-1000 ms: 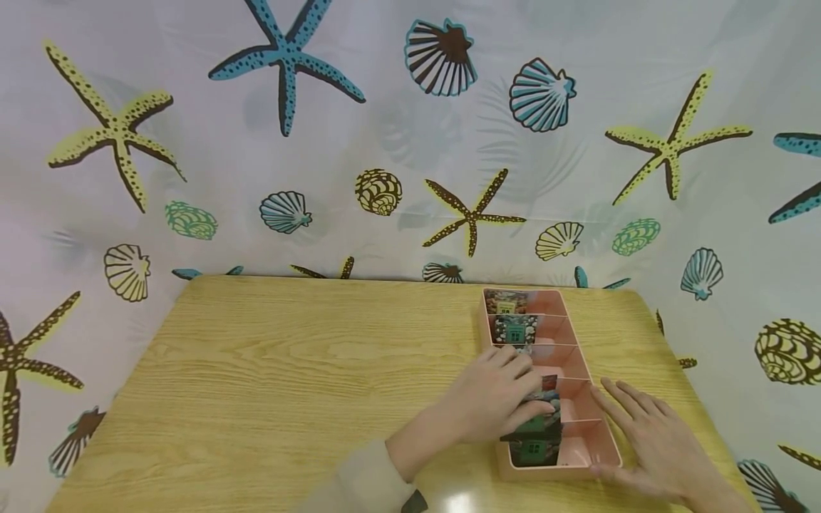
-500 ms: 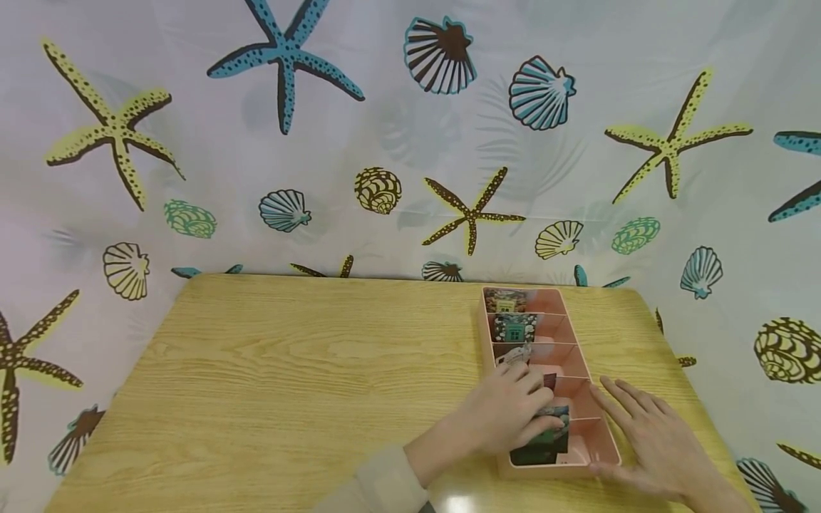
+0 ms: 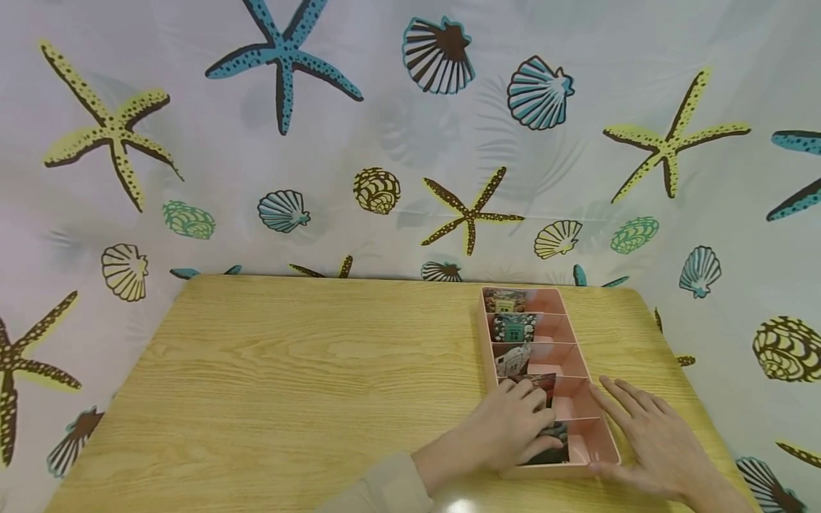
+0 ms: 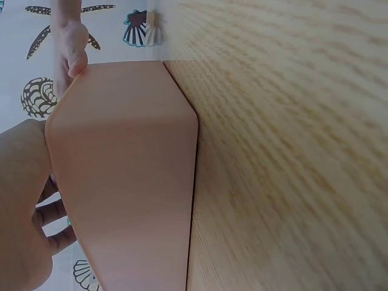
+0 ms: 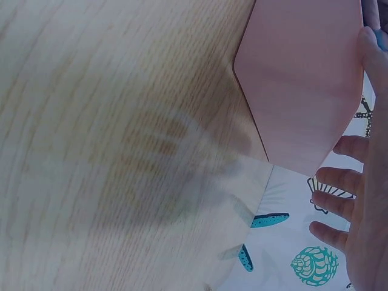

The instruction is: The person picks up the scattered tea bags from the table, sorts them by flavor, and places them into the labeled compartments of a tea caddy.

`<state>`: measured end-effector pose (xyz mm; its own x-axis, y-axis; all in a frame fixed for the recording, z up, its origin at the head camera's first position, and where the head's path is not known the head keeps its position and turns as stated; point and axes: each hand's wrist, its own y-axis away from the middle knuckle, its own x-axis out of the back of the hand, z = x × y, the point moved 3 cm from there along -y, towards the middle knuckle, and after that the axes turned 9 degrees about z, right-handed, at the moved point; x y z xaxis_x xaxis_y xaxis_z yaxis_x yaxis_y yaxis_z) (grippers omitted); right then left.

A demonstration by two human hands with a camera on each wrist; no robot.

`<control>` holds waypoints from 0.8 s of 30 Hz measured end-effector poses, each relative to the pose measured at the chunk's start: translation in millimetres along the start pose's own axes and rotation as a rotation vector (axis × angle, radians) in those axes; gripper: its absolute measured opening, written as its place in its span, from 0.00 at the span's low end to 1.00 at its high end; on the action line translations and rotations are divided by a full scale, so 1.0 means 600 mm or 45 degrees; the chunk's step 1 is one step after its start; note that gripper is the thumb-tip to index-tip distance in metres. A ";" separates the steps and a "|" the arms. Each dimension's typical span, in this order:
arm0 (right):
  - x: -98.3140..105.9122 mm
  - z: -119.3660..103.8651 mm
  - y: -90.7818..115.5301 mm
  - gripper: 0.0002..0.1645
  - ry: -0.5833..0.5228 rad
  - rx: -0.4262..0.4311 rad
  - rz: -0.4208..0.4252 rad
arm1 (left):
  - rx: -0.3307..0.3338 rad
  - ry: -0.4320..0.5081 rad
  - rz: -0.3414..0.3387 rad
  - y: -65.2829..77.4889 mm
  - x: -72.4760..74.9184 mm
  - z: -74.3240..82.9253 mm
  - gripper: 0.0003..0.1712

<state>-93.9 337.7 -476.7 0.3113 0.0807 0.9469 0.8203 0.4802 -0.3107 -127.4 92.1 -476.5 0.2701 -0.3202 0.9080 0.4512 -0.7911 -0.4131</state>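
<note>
A long pink divided box (image 3: 603, 445) stands at the right of the table. My left hand (image 3: 500, 431) reaches over its near left side with fingers curled. It pinches a flat dark printed packet (image 3: 558, 456) in the nearest compartment, thumb on the near side; the fingertips are partly hidden. A reddish-dark packet (image 3: 544, 385) stands in the compartment beyond, partly behind my fingers. My right hand (image 3: 661, 442) rests along the box's right side with straight fingers, thumb at the near right corner. Both wrist views mostly show the box's outer wall (image 4: 127, 182).
The three farther compartments each hold a printed packet at the left: a grey one (image 3: 513, 360), a teal-labelled one (image 3: 515, 329) and a yellow-labelled one (image 3: 507, 301). The wood-grain table (image 3: 308, 370) extends left. A curtain with shells and starfish (image 3: 398, 128) hangs behind it.
My left hand has moved toward me and slightly right, lowering the dark packet into the nearest compartment. The grey packet in the middle compartment has come into view. My right hand stays in place.
</note>
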 end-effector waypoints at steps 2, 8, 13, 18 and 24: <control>0.000 0.000 0.000 0.66 -0.002 -0.003 -0.003 | 0.008 -0.002 -0.006 0.001 -0.001 0.001 0.22; -0.001 0.000 -0.004 0.67 -0.007 0.024 0.028 | 0.065 0.044 -0.056 0.007 0.012 -0.008 0.22; 0.005 0.005 -0.013 0.67 -0.012 0.042 0.044 | 0.096 0.101 -0.051 0.021 0.026 -0.028 0.23; 0.013 0.009 -0.031 0.69 -0.037 0.041 0.088 | 0.150 0.131 -0.108 0.039 0.037 -0.059 0.31; 0.018 0.013 -0.056 0.70 -0.039 0.037 0.124 | 0.261 0.140 -0.178 0.070 0.055 -0.106 0.39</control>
<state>-121.8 329.0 -455.2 0.3735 0.1546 0.9146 0.7725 0.4939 -0.3990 -153.6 15.4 -459.6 0.1038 -0.2789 0.9547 0.6437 -0.7129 -0.2783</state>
